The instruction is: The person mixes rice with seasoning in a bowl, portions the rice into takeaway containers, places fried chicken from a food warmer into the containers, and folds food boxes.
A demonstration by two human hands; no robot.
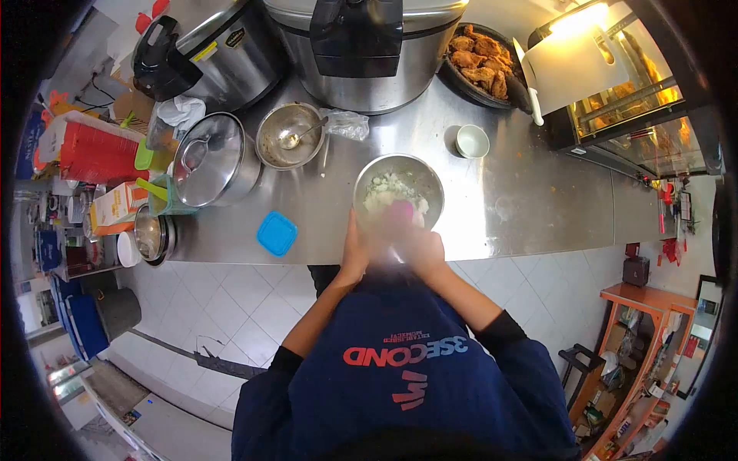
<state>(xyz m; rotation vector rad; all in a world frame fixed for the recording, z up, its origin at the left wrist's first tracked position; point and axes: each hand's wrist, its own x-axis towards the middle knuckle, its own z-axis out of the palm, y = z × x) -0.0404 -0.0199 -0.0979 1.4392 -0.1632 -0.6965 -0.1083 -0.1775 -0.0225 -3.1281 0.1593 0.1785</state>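
Centrally, white food [387, 189] inside metal bowl [435, 184]

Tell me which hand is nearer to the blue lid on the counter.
Left. The left hand is right of the blue lid, apart from it, by the bowl holding white food; the right hand is farther right.

Steel counter [550, 203], pretty loaded; two big cookers [369, 84] at the back, pan [492, 101] of fried chicken [480, 61] beside them; little pale cup [472, 142]; blue lid [277, 233] and metal bowl [436, 194] up front
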